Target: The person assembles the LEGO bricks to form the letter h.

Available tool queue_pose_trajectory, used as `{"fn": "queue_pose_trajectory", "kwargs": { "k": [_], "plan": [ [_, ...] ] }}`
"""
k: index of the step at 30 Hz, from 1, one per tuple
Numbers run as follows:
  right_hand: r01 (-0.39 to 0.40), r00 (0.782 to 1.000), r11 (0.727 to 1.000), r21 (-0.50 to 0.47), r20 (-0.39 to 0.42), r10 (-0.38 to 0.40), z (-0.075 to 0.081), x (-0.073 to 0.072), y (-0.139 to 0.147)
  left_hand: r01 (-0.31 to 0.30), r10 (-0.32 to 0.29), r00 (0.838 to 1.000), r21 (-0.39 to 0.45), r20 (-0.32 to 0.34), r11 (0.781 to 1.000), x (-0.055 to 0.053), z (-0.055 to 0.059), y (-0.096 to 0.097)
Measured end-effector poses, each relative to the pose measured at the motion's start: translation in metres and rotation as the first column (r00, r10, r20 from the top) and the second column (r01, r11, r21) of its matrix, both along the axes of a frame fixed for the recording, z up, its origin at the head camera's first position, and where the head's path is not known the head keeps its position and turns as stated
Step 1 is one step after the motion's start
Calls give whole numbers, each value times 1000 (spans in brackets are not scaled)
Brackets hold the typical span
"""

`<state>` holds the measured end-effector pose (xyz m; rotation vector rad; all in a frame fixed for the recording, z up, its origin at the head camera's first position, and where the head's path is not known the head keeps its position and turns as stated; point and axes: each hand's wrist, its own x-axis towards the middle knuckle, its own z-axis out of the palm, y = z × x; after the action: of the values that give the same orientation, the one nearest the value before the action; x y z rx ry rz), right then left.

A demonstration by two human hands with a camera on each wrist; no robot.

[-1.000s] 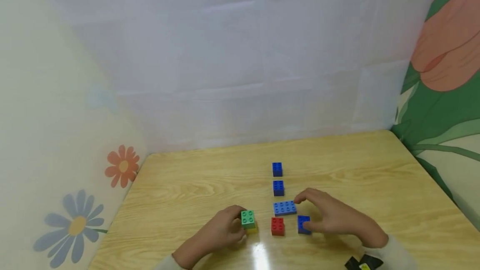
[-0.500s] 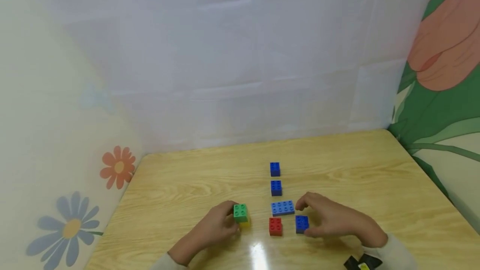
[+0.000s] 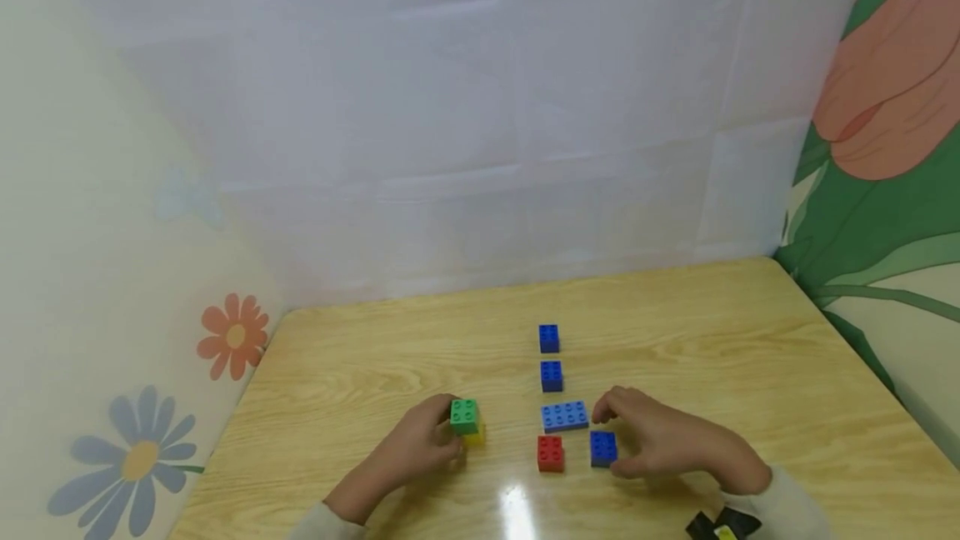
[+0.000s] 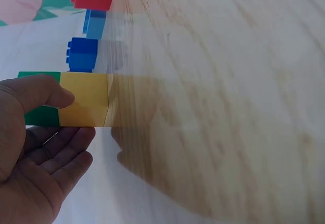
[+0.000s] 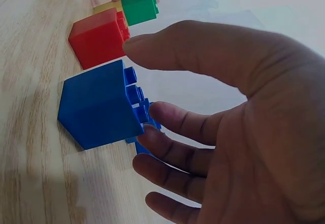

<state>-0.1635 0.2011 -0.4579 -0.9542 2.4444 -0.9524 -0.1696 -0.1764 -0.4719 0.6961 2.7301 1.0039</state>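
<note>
**Pinch left, loose right**

Well inside the table's (image 3: 315, 386) left edge, the left hand (image 3: 422, 444) pinches the green-and-yellow stack (image 3: 464, 417). Across a gap: red brick (image 3: 551, 454), near blue brick (image 3: 603, 449), then the right hand (image 3: 660, 437), fingers parted, empty.

A left hand (image 3: 416, 446) holds a green block (image 3: 464, 417) stacked on a yellow block (image 3: 476, 436), while a right hand (image 3: 660, 440) curves beside a dark blue block (image 3: 603, 449).

The wood-grain table (image 3: 360, 373) also carries a red block (image 3: 551, 454), between the stack and that dark blue block and apart from both; behind it lies a longer, lighter blue block (image 3: 565, 416), and beyond that two more dark blue blocks, a nearer one (image 3: 551, 376) and a farther one (image 3: 548, 338), one behind the other; pale sleeves end at both wrists, a black fitting (image 3: 723, 526) with a yellow patch shows at the right sleeve, a creased white sheet (image 3: 420, 148) hangs behind the table, an orange flower (image 3: 234, 336) and a blue-grey flower (image 3: 138, 462) decorate the left wall, and a pink bloom (image 3: 892, 82) with green leaves fills the right side.
</note>
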Motion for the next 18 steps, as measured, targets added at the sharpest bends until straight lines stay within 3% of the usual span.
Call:
{"fn": "queue_pose_trajectory", "kwargs": {
  "k": [8, 14, 18],
  "plan": [
    [3, 1000, 1000, 18, 14, -3, -3, 0, 0, -6, 6, 1000, 13, 7, 1000, 3, 2, -3],
    [1, 1000, 1000, 26, 19, -2, -5, 0, -1, -74, 74, 997, 65, -7, 995, 8, 13, -2],
    [-7, 1000, 1000, 27, 18, 6, -6, -1, -2, -91, 100, 992, 109, -80, 990, 10, 21, -1]
  ]
}}
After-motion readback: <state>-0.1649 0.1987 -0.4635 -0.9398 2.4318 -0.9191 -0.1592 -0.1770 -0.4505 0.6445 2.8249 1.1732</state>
